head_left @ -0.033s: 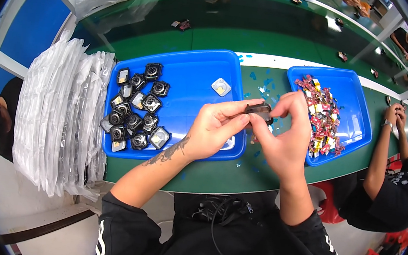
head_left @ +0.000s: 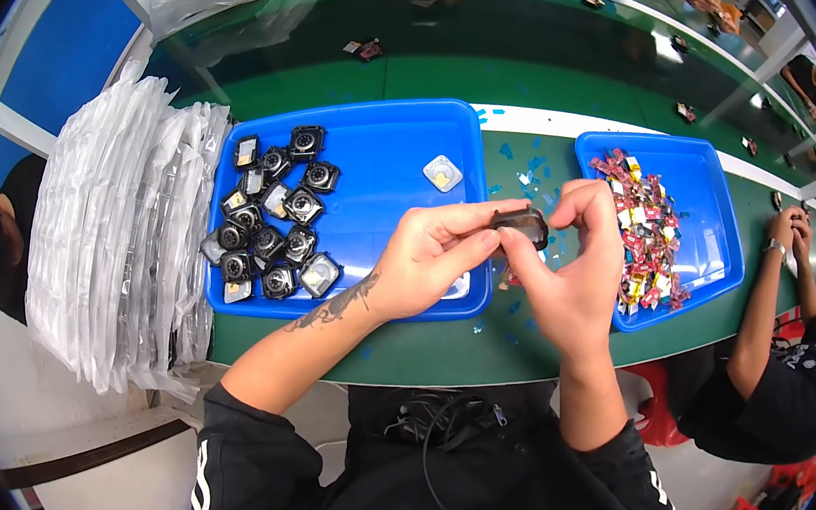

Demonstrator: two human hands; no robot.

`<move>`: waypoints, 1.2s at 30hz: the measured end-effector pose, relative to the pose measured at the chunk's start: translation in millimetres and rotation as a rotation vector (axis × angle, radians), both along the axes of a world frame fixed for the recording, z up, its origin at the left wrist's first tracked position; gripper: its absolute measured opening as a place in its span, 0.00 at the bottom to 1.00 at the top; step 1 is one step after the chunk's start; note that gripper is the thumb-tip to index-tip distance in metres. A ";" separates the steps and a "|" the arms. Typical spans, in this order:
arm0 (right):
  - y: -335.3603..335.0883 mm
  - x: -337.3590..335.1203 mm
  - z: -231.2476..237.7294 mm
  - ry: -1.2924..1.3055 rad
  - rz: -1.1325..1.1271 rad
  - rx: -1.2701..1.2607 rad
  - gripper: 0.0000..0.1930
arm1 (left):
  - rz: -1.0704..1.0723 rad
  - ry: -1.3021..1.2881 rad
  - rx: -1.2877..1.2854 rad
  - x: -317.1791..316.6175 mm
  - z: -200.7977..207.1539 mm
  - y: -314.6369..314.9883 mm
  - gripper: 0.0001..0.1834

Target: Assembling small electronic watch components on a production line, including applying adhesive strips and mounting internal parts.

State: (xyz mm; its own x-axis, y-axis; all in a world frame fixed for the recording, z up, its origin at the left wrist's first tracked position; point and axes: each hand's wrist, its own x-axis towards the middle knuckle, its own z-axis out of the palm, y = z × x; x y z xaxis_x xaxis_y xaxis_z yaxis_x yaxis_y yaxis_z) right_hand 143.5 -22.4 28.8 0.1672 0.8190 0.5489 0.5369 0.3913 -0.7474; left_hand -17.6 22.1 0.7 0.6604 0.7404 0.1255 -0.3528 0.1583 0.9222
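A black, rounded-square watch case (head_left: pixel 522 227) is held up between my two hands, above the gap between two blue trays. My left hand (head_left: pixel 433 253) pinches its left end between thumb and fingers. On the right, my right hand (head_left: pixel 575 274) has its thumb against the near side of the case, with the index finger bent and raised just off the far right corner. The inside of the case looks dark, and its underside is hidden. Several black watch cases (head_left: pixel 268 243) lie in the left tray (head_left: pixel 382 131), with one pale square piece (head_left: pixel 442 173) apart from them.
The right tray (head_left: pixel 718 225) holds a heap of small red circuit boards (head_left: pixel 642 236) with white and yellow parts. Blue film scraps (head_left: pixel 528 173) litter the green table (head_left: pixel 396 356). White plastic-wrapped trays (head_left: pixel 103 240) are stacked at left. A co-worker's hands (head_left: pixel 790 230) are at far right.
My right index finger has lifted slightly away from the watch case, uncovering more of its right end. My left hand keeps its hold.
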 end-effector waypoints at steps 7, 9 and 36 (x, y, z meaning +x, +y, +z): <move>1.3 8.2 -5.4 0.290 0.158 -0.157 0.18 | -0.015 -0.002 0.112 -0.9 0.0 2.3 0.21; -1.4 9.9 -6.4 0.287 0.150 -0.165 0.19 | 0.001 -0.020 0.091 1.9 -0.5 0.2 0.21; -33.2 37.7 -14.2 0.862 0.457 -0.629 0.04 | 0.357 0.327 0.900 11.2 -7.8 -10.4 0.14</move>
State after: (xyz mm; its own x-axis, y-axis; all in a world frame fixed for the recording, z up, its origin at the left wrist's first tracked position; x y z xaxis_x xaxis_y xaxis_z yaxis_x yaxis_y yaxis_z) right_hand 181.1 -55.7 14.6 -0.0949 0.9872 -0.1285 -0.3402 -0.1535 -0.9278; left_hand -6.4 11.7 -7.1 0.5215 0.6207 0.5855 0.0469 -0.7060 0.7067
